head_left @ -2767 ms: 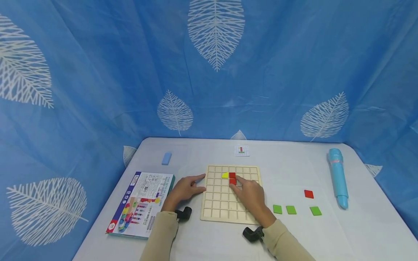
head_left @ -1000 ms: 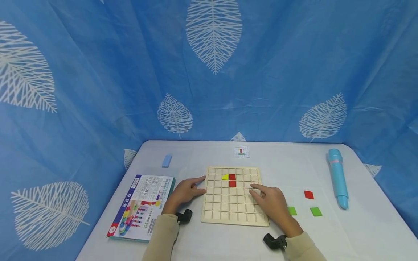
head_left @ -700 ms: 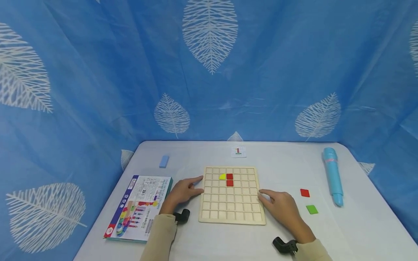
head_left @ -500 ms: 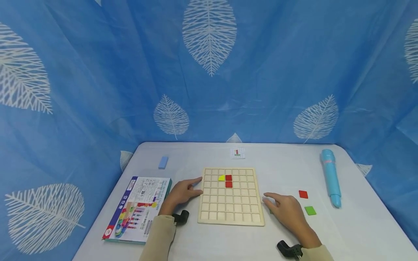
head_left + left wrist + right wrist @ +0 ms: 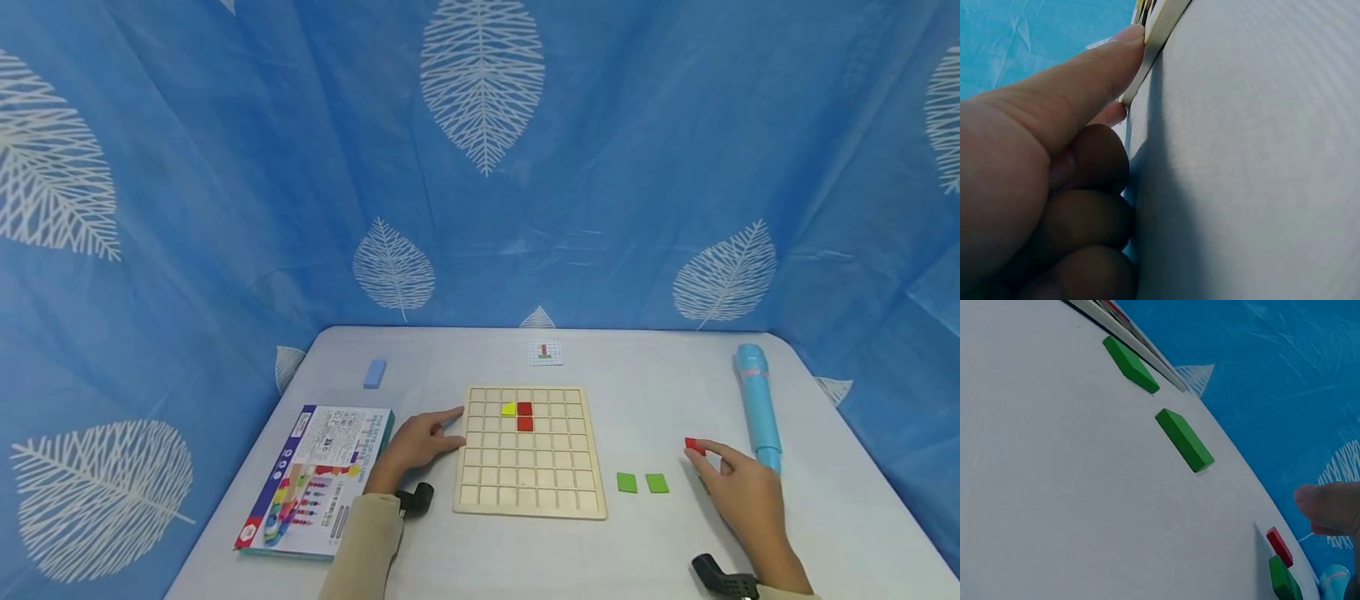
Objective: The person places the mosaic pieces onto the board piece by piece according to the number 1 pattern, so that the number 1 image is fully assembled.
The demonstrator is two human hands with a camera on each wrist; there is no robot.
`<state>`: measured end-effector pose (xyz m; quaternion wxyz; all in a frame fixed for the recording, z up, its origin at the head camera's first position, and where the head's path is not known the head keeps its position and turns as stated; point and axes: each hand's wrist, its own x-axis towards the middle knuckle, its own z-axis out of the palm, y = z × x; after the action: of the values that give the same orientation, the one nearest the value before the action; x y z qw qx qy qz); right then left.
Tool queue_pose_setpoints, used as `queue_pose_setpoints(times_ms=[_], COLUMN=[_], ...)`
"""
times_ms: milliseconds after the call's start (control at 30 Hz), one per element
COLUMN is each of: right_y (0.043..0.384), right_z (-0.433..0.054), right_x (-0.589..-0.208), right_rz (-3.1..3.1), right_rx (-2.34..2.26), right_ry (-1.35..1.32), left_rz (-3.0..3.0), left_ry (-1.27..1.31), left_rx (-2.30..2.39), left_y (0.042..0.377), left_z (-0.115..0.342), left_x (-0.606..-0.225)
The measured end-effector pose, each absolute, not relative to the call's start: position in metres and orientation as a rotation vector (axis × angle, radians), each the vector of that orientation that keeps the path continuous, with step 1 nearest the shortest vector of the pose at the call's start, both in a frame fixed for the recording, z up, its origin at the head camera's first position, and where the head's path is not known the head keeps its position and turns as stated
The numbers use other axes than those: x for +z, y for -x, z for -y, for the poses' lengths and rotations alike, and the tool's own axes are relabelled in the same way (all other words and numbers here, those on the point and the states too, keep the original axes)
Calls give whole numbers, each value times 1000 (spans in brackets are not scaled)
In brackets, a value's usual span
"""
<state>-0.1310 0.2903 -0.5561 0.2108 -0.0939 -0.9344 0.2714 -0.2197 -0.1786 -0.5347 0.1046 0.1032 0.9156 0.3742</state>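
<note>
My left hand [image 5: 423, 440] touches the left edge of a wooden grid board [image 5: 527, 481] with thumb and index finger; its other fingers curl in the left wrist view. One yellow tile [image 5: 508, 409] and two red tiles [image 5: 525, 417] sit in the board's cells. Over at the right, my right hand [image 5: 746, 496] is at a loose red tile [image 5: 693, 444], thumb and index finger close around it. In the right wrist view the fingertips appear above that red tile [image 5: 1280, 545], which lies on the table. Its neighbouring green tile [image 5: 1284, 579] is mostly hidden by my hand in the head view.
Two green tiles [image 5: 642, 483] lie between board and right hand. A small pattern card [image 5: 544, 353] is behind the board. A boxed toy set [image 5: 318, 483] and a blue block [image 5: 375, 374] stand left; a light-blue microphone-shaped object [image 5: 759, 404] lies far right.
My right hand has moved from the red tiles on the board rightward to the loose red tile, uncovering two green tiles. My left hand stays at the board's edge.
</note>
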Motion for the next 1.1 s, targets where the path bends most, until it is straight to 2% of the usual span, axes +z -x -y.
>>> queue_pose_setpoints(times_ms=[233,1100], right_y=[132,139], right_z=[-298,-300], right_x=[-558,-559], right_rz=[2617,2780], right_rx=[826,774], right_ry=[455,463], left_rz=[-2703,-2706], left_ry=[-286,-283], left_rx=[1085,1102], left_y=[219,220], left_z=[179,178], left_x=[-536,-535])
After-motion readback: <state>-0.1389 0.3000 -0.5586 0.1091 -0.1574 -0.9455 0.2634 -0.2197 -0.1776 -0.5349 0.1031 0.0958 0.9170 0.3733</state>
